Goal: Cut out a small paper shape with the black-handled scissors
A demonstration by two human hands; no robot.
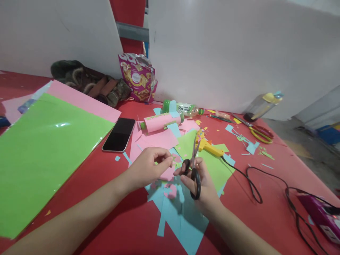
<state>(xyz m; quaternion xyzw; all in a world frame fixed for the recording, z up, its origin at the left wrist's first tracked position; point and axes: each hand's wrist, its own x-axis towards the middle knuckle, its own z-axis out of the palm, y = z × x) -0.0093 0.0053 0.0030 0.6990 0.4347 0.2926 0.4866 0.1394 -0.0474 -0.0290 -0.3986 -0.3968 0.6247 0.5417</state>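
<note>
My right hand [203, 187] grips a pair of scissors [196, 156] by its black handles, blades upward. The blades look slightly apart. Beside it, my left hand [151, 166] is curled, thumb and fingertips close together; anything pinched there is too small to make out. Beneath both hands lie light-blue paper [183, 219], a light-green sheet [217, 170] and small pink cut pieces [170, 191]. A yellow glue gun [211, 148] rests on the green sheet, just beyond the scissors. Farther off lies a bottle wrapped in pink paper [160, 123] with green and blue bits on it.
A black-screened phone [119, 134] and large green sheet [53, 141] lie left. Behind stand a snack bag [138, 78] and a green-capped bottle [186, 108]. Right are yellow-and-red-handled scissors [261, 134], a clear bottle [262, 106], a black cord [287, 191] and a purple box [318, 216].
</note>
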